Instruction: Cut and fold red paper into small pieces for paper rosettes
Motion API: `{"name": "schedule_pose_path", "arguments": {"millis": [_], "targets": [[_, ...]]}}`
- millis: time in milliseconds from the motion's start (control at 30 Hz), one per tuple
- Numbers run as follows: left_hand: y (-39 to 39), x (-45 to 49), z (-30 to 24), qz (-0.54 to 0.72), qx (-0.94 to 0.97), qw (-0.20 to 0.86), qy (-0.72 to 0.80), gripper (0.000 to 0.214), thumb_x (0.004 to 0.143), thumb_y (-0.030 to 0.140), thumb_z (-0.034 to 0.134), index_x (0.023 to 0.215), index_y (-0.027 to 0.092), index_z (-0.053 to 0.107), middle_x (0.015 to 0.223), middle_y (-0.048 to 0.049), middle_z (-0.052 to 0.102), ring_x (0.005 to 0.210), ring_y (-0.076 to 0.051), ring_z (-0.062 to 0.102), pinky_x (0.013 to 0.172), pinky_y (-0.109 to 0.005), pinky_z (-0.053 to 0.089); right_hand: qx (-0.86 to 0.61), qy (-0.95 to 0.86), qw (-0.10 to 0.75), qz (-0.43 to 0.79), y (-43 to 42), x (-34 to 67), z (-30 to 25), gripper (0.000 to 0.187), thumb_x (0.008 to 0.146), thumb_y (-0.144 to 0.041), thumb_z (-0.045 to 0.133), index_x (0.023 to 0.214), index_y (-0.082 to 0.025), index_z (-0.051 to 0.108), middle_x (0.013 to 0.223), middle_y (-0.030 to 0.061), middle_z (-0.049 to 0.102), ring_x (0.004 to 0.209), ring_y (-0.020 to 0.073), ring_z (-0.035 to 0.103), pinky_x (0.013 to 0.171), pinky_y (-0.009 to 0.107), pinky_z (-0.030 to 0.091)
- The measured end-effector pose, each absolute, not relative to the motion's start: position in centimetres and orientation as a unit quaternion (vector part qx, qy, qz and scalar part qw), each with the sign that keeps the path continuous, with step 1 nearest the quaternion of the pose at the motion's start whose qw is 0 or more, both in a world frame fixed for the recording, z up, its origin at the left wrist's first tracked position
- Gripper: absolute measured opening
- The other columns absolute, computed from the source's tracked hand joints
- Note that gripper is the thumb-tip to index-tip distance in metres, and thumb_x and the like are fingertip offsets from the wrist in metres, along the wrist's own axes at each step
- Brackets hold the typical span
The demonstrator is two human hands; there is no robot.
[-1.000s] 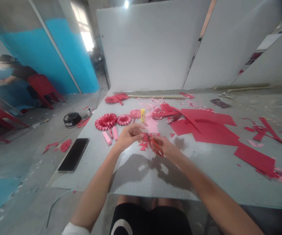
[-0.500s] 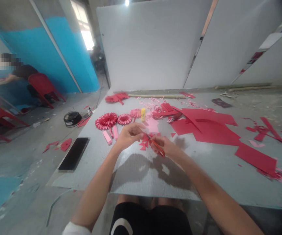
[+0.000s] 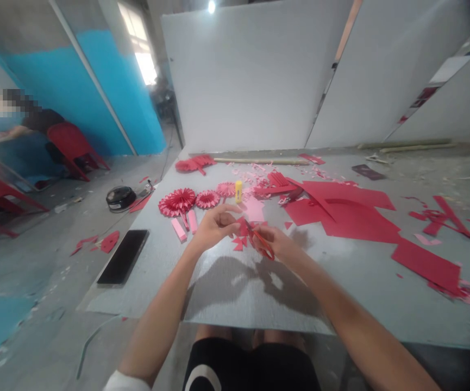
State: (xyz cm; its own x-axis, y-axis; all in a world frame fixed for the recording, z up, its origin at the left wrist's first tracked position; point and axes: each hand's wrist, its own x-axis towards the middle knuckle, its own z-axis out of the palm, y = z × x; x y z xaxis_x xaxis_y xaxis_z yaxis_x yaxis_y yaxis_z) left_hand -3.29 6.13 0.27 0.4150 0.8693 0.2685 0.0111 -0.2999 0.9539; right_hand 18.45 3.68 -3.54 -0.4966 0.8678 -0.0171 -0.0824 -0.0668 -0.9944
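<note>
At the far left of the room, I saw a co-worker (image 3: 35,119) bent forward beside a red chair (image 3: 69,142). On the concrete floor nearer me lay a round black object (image 3: 120,198) and some red paper scraps (image 3: 108,241). The grey surface (image 3: 235,293) began just right of those, with a black phone (image 3: 123,257) lying face up near its left edge.

Farther along, three paper rosettes (image 3: 176,202) stood out in a row, two red and the smallest pinker, and two pink strips (image 3: 179,229) lay just below them, near the person's left hand (image 3: 216,228). Its fingers (image 3: 229,214) were curled and pinched narrowly on a small folded piece of red paper (image 3: 242,225), which sat between the hands, above the surface. Small red triangle scraps (image 3: 238,243) lay right under it.

The right hand (image 3: 277,243) held red-handled scissors (image 3: 261,244) with its fingers closed around them, the tip beside the red paper. Beyond the hands stood a yellow glue stick (image 3: 238,191) and a pink sheet (image 3: 254,209). Farther right, large red paper sheets (image 3: 340,209) spread across the surface, with more red offcuts (image 3: 442,217) at the right.
</note>
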Motion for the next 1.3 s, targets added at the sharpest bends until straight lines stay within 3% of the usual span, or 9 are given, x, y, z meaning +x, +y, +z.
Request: {"name": "schedule_pose_path", "arguments": {"millis": [400, 633, 867, 1300], "targets": [[6.00, -3.52, 0.64, 0.444, 0.687, 0.466, 0.338, 0.027, 0.083, 0.024, 0.072, 0.107, 0.013, 0.066, 0.071, -0.0034, 0.070, 0.062, -0.013, 0.067, 0.059, -0.023, 0.055, -0.324, -0.577, 0.350, 0.662, 3.34, 18.44, -3.10, 0.038, 0.078, -0.053, 0.077, 0.082, -0.020, 0.056, 0.063, -0.0051, 0.049, 0.055, 0.0092, 0.040, 0.052, 0.026, 0.030], [6.17, -3.47, 0.32, 0.455, 0.687, 0.458, 0.334, 0.026, 0.088, 0.029, 0.069, 0.109, 0.014, 0.065, 0.072, -0.0033, 0.070, 0.060, -0.013, 0.067, 0.059, -0.023, 0.055, -0.327, -0.584, 0.343, 0.659, 3.25, 18.46, -2.71, 0.040, 0.079, -0.054, 0.076, 0.080, -0.020, 0.055, 0.061, -0.0059, 0.047, 0.052, 0.0084, 0.037, 0.050, 0.026, 0.028], [5.88, -3.38, 0.54, 0.434, 0.678, 0.500, 0.319, 0.036, 0.085, 0.032, 0.073, 0.114, 0.014, 0.062, 0.069, -0.0037, 0.070, 0.065, -0.017, 0.071, 0.060, -0.026, 0.056, -0.320, -0.595, 0.338, 0.655, 3.25, 18.50, -2.63, 0.039, 0.083, -0.055, 0.071, 0.078, -0.021, 0.054, 0.061, -0.0058, 0.046, 0.051, 0.0087, 0.036, 0.051, 0.026, 0.028], [5.90, -3.59, 0.83, 0.394, 0.673, 0.543, 0.311, 0.033, 0.083, 0.029, 0.075, 0.110, 0.014, 0.063, 0.065, -0.0022, 0.069, 0.058, -0.013, 0.067, 0.058, -0.023, 0.054, -0.312, -0.600, 0.313, 0.667, 3.24, 18.77, -2.83, 0.038, 0.082, -0.053, 0.074, 0.081, -0.020, 0.056, 0.067, -0.0036, 0.050, 0.057, 0.0092, 0.041, 0.054, 0.025, 0.032]]}}
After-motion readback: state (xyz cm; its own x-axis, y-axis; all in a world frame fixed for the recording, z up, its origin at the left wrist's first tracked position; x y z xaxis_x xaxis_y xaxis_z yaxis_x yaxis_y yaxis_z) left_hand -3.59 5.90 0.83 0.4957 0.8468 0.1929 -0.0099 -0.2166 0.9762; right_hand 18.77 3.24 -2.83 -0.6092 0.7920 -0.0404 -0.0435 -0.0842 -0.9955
